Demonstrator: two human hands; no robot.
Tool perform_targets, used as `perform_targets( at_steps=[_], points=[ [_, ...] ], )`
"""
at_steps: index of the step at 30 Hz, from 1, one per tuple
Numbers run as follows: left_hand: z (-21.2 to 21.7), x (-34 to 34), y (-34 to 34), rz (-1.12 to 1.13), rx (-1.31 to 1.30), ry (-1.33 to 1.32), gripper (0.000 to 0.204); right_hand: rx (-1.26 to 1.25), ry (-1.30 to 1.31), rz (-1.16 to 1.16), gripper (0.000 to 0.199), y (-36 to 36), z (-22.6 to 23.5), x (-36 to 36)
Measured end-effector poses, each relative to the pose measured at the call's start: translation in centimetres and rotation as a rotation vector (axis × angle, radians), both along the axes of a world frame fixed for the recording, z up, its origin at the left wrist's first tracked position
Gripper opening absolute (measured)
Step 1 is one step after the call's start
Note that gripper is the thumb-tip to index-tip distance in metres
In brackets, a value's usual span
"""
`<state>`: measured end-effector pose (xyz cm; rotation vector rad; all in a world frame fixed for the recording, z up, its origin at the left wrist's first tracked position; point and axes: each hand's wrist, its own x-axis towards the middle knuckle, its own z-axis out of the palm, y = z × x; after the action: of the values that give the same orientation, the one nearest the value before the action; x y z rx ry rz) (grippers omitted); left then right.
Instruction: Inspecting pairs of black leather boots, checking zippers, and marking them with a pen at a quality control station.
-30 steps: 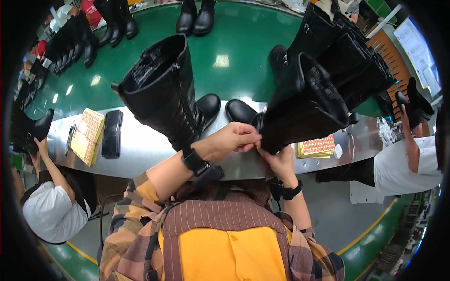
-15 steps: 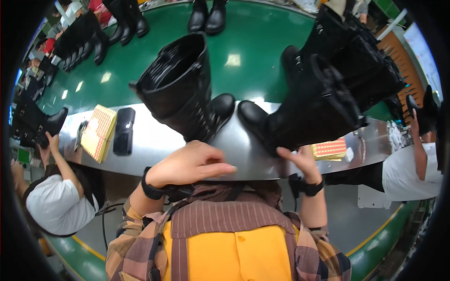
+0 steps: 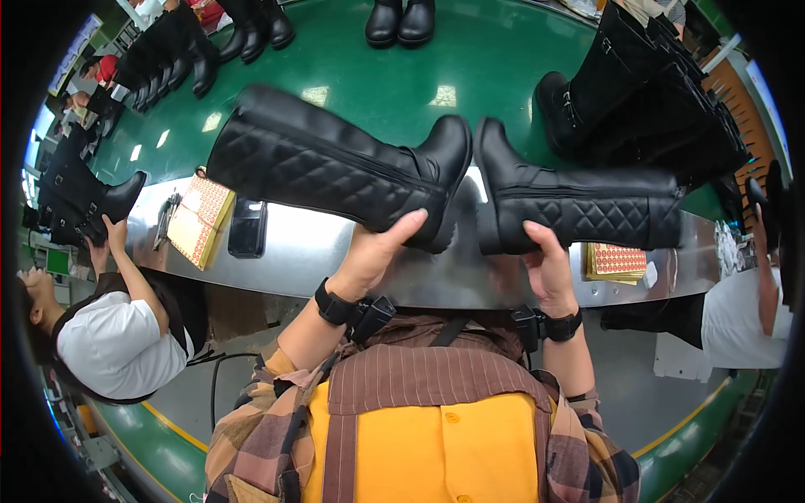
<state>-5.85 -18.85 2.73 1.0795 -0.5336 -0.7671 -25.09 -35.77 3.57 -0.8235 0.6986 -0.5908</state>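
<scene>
The left forearm [image 3: 300, 342] slants forward and inward, its left hand [image 3: 367, 261] curled in a grip; the right forearm [image 3: 568, 359] rises straighter, right hand [image 3: 549, 272] gripping too.

Plaid sleeves [image 3: 256, 453], black wristbands [image 3: 334, 308] and a brown pinstriped apron [image 3: 444, 377] accompany a yellow top [image 3: 411, 461].

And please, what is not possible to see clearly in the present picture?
All in the head view:
Left hand: most fingers hidden behind the left boot.
Right hand: most fingers hidden behind the right boot.
Dark flat device: far end hidden by the left boot.
Far pair of boots: tops cut off by the upper edge.
</scene>
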Motion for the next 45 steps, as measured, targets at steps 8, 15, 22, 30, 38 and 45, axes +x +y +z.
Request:
perform_targets(
  at_steps=[8, 15, 22, 30, 38, 45],
  points=[
    [2.8, -0.7, -0.2, -0.167, -0.173, 0.5, 0.035, 0.095, -0.408, 0.032, 0.044, 1.0, 0.4, 0.8],
    [2.5, -1.6, 0.0, -0.197, -0.15, 0.493, 0.037, 0.025, -0.307, 0.079, 0.041, 1.2, -0.4, 0.6],
    [2.1, -1.1, 0.1, -0.26, -0.124, 0.522, 0.039, 0.021, -0.338, 0.17, 0.044, 0.6, -0.7, 0.2],
    [0.5, -0.3, 0.4, -0.23, -0.088, 0.169, 0.046, -0.131, -0.043, 0.279, 0.04, -0.6, -1.6, -0.8],
    [-0.7, 2.5, -2.0, -0.188, -0.195, 0.052, 0.059, -0.429, -0.081, 0.25, 0.048, -1.0, -0.4, 0.1],
    [-2.3, 2.3, -4.7, -0.47, -0.286, 0.541, 0.062, -0.083, -0.386, 0.304, 0.06, -1.7, 0.9, 2.5]
  ],
)
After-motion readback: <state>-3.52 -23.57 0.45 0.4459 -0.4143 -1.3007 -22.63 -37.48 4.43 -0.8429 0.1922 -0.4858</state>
